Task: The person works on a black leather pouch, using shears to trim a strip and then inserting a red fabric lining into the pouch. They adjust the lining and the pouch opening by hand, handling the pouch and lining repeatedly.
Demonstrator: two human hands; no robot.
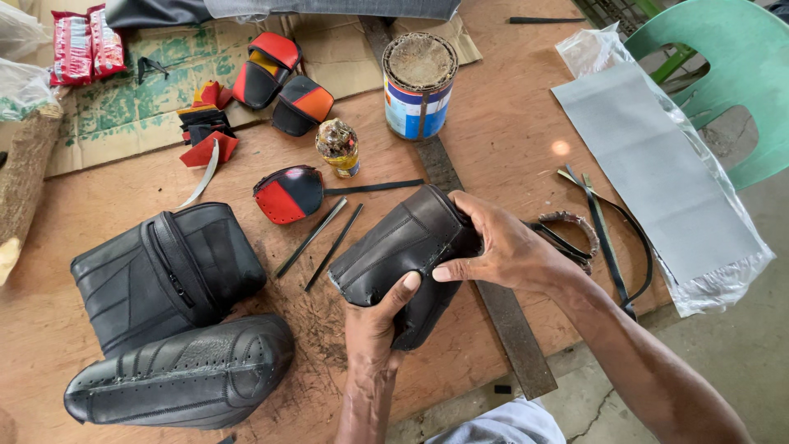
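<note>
A black leather pouch, stitched in panels with a line of seam holes along its near edge, sits just below the middle of the desk, held up off the wood. Its long axis runs from about 8 o'clock to 2 o'clock, the open raw edge toward 8 o'clock. The left hand comes up from 6 o'clock and grips the pouch from beneath, thumb pressed on the near edge. The right hand closes over the far end at 3 o'clock, fingers curled around it.

At 9 o'clock lie a black zipped bag and, below it, a perforated black cover. Two thin black strips lie just left of the pouch. A metal ruler passes under the hands toward the desk edge at 5 o'clock. A tin can stands at 12 o'clock, a small glass bottle beside it. Bare wood shows between the pouch and the can.
</note>
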